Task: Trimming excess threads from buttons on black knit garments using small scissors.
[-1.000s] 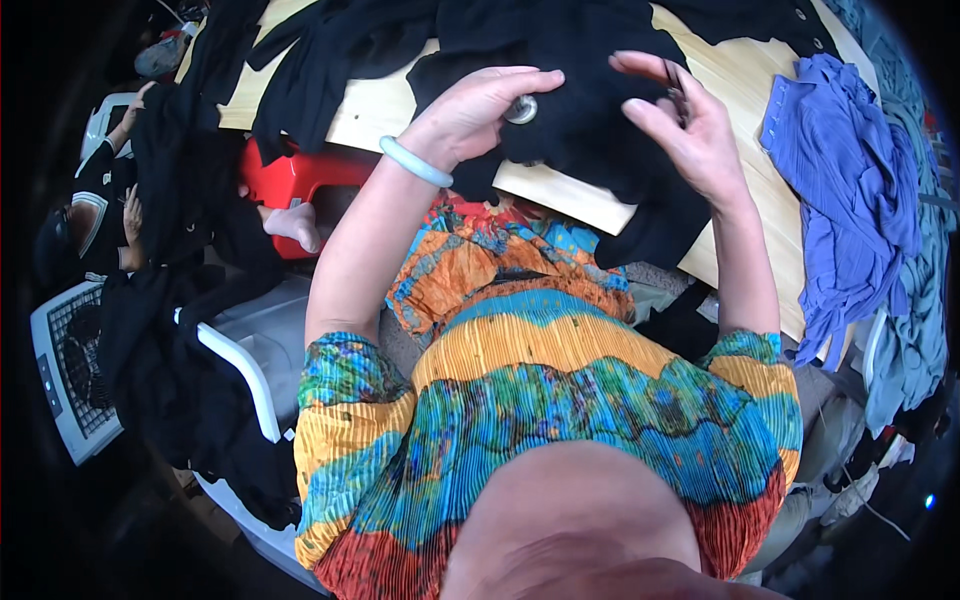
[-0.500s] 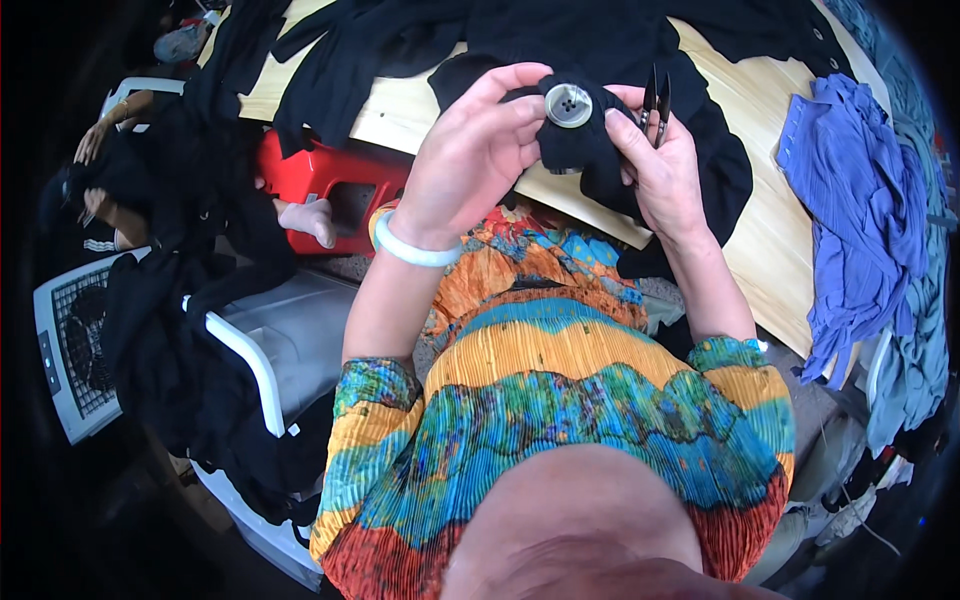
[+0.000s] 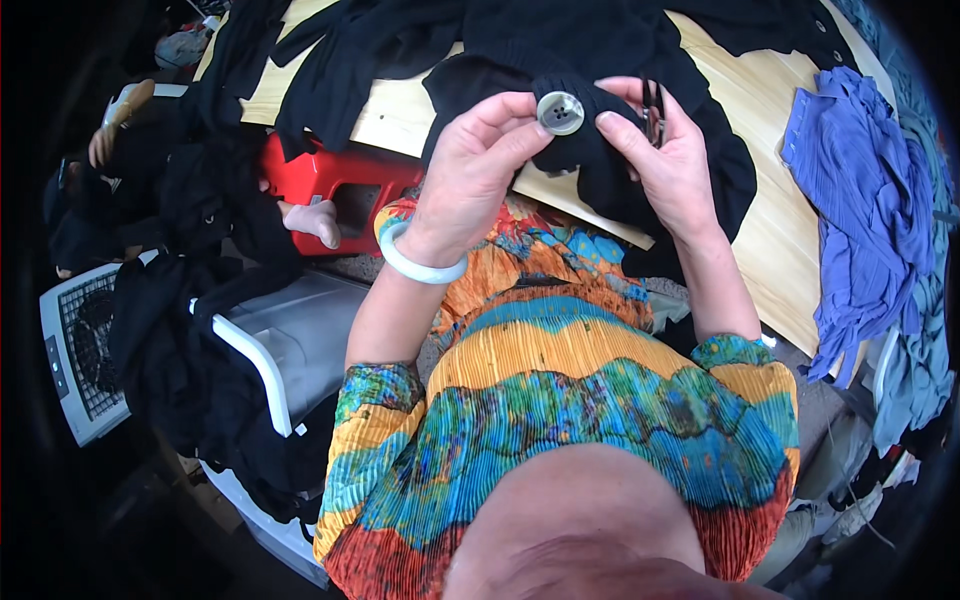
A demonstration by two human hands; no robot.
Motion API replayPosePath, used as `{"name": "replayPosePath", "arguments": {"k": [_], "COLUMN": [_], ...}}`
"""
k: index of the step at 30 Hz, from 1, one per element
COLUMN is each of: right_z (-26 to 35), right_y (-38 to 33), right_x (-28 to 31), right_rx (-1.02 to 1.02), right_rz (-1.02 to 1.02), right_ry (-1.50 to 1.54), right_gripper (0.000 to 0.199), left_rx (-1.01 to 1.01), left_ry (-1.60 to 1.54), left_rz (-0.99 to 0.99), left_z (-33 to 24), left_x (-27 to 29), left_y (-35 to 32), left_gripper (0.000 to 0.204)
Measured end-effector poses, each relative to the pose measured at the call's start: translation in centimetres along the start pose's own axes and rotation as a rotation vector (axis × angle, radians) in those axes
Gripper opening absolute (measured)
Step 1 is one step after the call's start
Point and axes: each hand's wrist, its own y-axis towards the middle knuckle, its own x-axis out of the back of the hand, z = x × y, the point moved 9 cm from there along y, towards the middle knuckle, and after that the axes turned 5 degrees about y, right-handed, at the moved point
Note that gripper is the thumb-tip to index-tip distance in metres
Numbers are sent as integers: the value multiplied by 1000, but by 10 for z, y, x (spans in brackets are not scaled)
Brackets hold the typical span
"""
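Between my hands a black knitted garment (image 3: 560, 78) is held up over the table edge. On it sits a large, round, grey-green button (image 3: 560, 113) with a dark centre. My left hand (image 3: 478, 160), a pale bangle (image 3: 422, 262) at its wrist, pinches the cloth at the button's left edge. On the other side, my right hand (image 3: 665, 160) grips the cloth between thumb and fingers. That hand also keeps a pair of small dark thread snips (image 3: 653, 112) tucked among its fingers, blades pointing away from me. Any needle or thread is too small to make out.
More black garments (image 3: 340, 95) lie across the pale wooden table (image 3: 765, 180). A blue-violet pleated garment (image 3: 860, 220) drapes over the right edge. At left are a red stool (image 3: 320, 180), a grey chair (image 3: 290, 320), a fan unit (image 3: 88, 345) and another person's arm (image 3: 120, 120).
My left fingers have closed in on the cloth beside the button, which has shifted slightly left and nearer to me. The snips have turned a little in my right hand.
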Motion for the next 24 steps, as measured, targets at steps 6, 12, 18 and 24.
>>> {"name": "replayPosePath", "arguments": {"k": [6,12,18,24], "right_z": [34,55,59,58], "right_y": [-17,-37,-41,-43], "right_x": [27,9,4,3], "right_rx": [320,413,503,515], "right_rz": [-129,-10,37,42], "right_ry": [-539,-576,-684,-723], "right_gripper": [39,23,20,17], "left_rx": [-19,34,7,-10], "left_ry": [118,47,26,-21], "left_rz": [-55,-93,-90,-59], "left_z": [3,9,13,15], "left_x": [3,-4,-10,-16], "left_y": [1,0,-3,-6], "left_gripper": [15,14,15,16]}}
